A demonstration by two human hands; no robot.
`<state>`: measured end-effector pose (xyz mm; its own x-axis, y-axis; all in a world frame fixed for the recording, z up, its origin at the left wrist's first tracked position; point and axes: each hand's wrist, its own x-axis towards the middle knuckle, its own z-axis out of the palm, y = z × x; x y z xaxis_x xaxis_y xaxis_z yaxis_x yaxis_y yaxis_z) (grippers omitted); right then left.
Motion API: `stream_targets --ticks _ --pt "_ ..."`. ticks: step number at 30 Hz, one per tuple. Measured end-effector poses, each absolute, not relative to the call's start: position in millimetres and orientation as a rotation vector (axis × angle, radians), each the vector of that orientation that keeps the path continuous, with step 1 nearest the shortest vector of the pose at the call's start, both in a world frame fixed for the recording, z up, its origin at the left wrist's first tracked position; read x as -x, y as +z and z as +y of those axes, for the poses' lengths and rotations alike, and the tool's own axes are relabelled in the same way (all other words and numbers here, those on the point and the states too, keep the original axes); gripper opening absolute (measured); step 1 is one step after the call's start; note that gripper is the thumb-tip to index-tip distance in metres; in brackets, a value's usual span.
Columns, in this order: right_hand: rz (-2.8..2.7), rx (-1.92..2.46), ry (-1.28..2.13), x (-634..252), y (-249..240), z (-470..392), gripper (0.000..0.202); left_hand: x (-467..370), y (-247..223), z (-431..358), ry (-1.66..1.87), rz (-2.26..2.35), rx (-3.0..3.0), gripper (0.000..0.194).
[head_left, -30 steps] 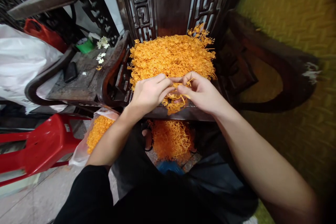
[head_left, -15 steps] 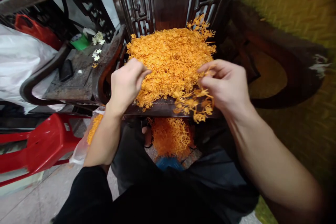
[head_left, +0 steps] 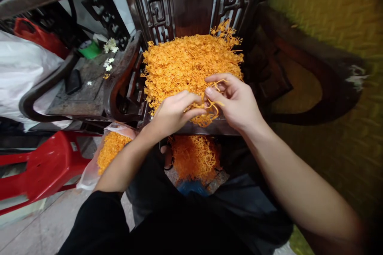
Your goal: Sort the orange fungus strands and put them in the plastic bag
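Note:
A large heap of orange plastic flower pieces point(head_left: 191, 59) covers the seat of a dark carved wooden chair. In front of the heap, my hands meet over the seat's front edge. Between them is an orange plastic flower sprig point(head_left: 206, 119), its thin stems showing by the fingers. My left hand point(head_left: 179, 111) closes on the flower end of the sprig from the left. With thumb and fingers bent round the stems, my right hand point(head_left: 231, 97) grips the sprig from the right. The fingertips partly hide where the sprig is held.
Below the seat, orange stems point(head_left: 194, 157) fill a blue container point(head_left: 193, 187) between my legs. On the left are a plastic bag point(head_left: 112, 147) of orange pieces and a red plastic chair point(head_left: 50, 163). A green tape roll point(head_left: 90, 50) and white flowers point(head_left: 110, 46) lie on a wooden surface.
My hands have come together in front of the heap. The right hand moved left with the sprig, and the left hand moved right and down and took hold of it.

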<state>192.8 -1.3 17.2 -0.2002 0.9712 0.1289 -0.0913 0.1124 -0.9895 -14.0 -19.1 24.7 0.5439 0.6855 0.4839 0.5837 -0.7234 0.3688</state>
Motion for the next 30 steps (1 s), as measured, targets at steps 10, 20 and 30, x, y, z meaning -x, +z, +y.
stream_targets --ticks 10,20,30 --pt "-1.519 0.983 1.626 -209 30 -4 0.082 20 31 -25 0.614 1.335 -2.922 0.037" --pt "-1.122 0.978 1.315 -228 17 24 0.056 47 26 -8 1.11 1.585 -1.899 0.036" --pt "-1.287 1.043 1.024 -207 -16 32 0.062 19 32 -24 0.816 1.27 -1.954 0.034"
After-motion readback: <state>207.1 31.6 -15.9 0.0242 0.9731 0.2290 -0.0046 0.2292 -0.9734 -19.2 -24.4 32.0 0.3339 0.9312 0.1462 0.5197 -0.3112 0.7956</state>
